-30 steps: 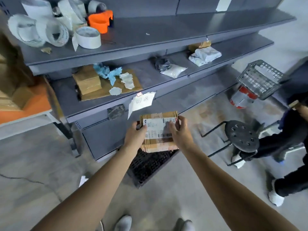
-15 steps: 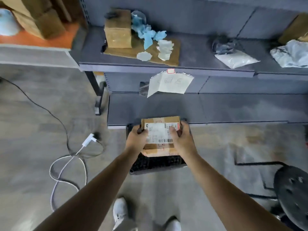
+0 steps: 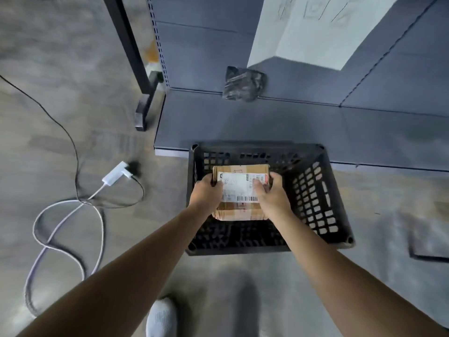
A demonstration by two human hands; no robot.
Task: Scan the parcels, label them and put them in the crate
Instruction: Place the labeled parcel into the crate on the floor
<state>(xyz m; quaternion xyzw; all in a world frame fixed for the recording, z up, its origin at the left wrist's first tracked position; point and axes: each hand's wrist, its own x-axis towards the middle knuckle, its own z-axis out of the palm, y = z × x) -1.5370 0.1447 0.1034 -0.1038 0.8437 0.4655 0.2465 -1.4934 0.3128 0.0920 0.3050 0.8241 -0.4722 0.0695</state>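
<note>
The fingers [image 3: 216, 183] of the left hand [image 3: 206, 194] curl over the left edge of a cardboard parcel [image 3: 239, 211], and those of the right hand [image 3: 273, 194] wrap its right edge with the thumb lying across the white label [image 3: 237, 188], so both hands hold the box firmly between them. The parcel sits level, label up, inside the opening of the black lattice crate [image 3: 315, 190], towards its left wall; whether it already rests on the crate's bottom cannot be told. With the label already stuck on, this looks like the last step for this parcel, putting it into the crate. The next move seems to call for setting it flat on the bottom, loosening both grips and lifting the hands clear of the walls without dragging the box along. On the label a barcode [image 3: 247, 198] runs along the lower edge and a small red mark sits at the upper right corner, but the print is too blurred to read and no brand shows. The crate stands on the floor [image 3: 60, 57] against the base of a grey shelf unit [image 3: 267, 127], above which hangs a sheet of paper [image 3: 315, 32] with faint handwritten strokes, also unreadable. A crumpled black bag [image 3: 244, 83] lies on the shelf base, and a white cable [image 3: 65, 215] with its adapter [image 3: 115, 176] loops on the floor to the left.
</note>
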